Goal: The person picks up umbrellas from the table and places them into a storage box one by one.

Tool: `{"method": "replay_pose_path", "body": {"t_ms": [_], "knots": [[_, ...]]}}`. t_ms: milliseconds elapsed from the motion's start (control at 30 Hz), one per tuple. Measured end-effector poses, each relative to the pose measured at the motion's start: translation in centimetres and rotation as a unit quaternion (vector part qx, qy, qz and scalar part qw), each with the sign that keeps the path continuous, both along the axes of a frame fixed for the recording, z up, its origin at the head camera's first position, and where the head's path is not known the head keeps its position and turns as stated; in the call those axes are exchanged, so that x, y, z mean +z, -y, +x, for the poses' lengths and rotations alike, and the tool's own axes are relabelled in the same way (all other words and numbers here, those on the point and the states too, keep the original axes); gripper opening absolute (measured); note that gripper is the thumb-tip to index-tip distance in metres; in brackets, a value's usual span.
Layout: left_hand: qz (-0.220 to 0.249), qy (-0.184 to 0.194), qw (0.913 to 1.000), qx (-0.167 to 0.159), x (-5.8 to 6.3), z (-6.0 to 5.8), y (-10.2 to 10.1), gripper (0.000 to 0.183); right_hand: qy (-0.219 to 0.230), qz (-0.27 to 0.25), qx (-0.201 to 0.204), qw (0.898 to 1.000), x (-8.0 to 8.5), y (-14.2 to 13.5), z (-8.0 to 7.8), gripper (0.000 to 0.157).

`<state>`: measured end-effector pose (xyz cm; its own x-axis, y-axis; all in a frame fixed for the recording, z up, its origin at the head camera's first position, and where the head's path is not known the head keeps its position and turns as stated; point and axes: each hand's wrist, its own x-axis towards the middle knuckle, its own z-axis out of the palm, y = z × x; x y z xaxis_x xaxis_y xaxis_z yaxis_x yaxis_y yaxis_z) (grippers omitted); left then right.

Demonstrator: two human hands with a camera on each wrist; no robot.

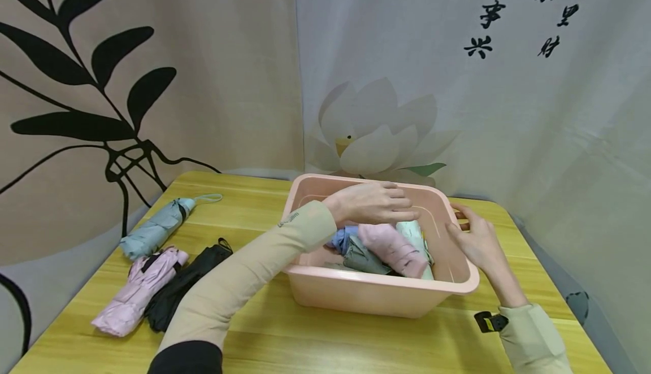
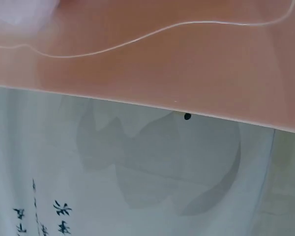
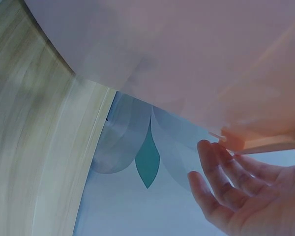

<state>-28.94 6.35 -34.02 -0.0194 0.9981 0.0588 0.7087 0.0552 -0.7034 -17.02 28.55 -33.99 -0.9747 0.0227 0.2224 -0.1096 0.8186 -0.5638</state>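
Note:
A pink plastic basin (image 1: 356, 294) stands on the table with several folded umbrellas inside. Among them are a pink umbrella (image 1: 394, 249), a dark green umbrella (image 1: 363, 258), a mint umbrella (image 1: 414, 235) and a blue one (image 1: 343, 237). Over them, inside the basin, my left hand (image 1: 373, 203) reaches to the right, fingers loosely extended and nothing visible in them; its underside is hidden. At the basin's right rim, my right hand (image 1: 478, 238) holds on, thumb over the rim. In the right wrist view its fingers (image 3: 223, 179) bend below the rim outside.
Left of the basin on the wooden table (image 1: 285, 334) lie a light blue umbrella (image 1: 160, 230), a lilac umbrella (image 1: 139, 292) and a black umbrella (image 1: 185, 286). A printed curtain (image 1: 244, 80) hangs close behind the table's back edge.

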Motion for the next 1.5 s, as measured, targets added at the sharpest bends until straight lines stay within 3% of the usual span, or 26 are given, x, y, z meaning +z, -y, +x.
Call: {"method": "replay_pose_path", "body": {"t_ms": [33, 100, 400, 767, 1000, 1200, 1367, 1500], "knots": [[0.018, -0.002, 0.9998, -0.008, 2.2, 1.9, 1.1, 0.038, 0.003, -0.001, -0.001, 1.0, 0.0, 0.0, 0.0, 0.048], [0.04, 0.001, 0.9992, -0.006, 5.3, 4.7, 2.6, 0.03, 0.005, 0.0, -0.002, 1.0, -0.1, 0.0, 0.0, 0.049], [0.17, 0.039, 0.9846, -0.015, 6.6, 5.1, 3.9, 0.021, 0.013, 0.002, -0.001, 1.0, 0.1, 0.0, 0.0, 0.05], [0.241, 0.111, 0.9628, 0.049, 7.8, 4.3, 7.3, 0.02, 0.013, 0.002, -0.002, 1.0, 0.0, -0.1, -0.1, 0.051], [0.289, 0.119, 0.9455, 0.091, 7.0, 3.4, 11.3, 0.018, 0.013, 0.0, -0.003, 1.0, 0.0, -0.1, 0.0, 0.05], [0.292, 0.134, 0.9315, 0.17, 4.9, 2.4, 15.9, 0.026, 0.015, -0.004, -0.002, 1.0, -0.1, -0.2, 0.0, 0.051], [0.296, 0.172, 0.8983, 0.276, 2.9, 1.7, 20.3, 0.032, 0.014, -0.006, -0.002, 1.0, -0.1, -0.2, 0.0, 0.05], [0.298, 0.202, 0.8555, 0.372, 1.1, 1.4, 23.9, 0.039, 0.014, -0.006, -0.001, 1.0, -0.1, -0.2, 0.0, 0.051]]}}
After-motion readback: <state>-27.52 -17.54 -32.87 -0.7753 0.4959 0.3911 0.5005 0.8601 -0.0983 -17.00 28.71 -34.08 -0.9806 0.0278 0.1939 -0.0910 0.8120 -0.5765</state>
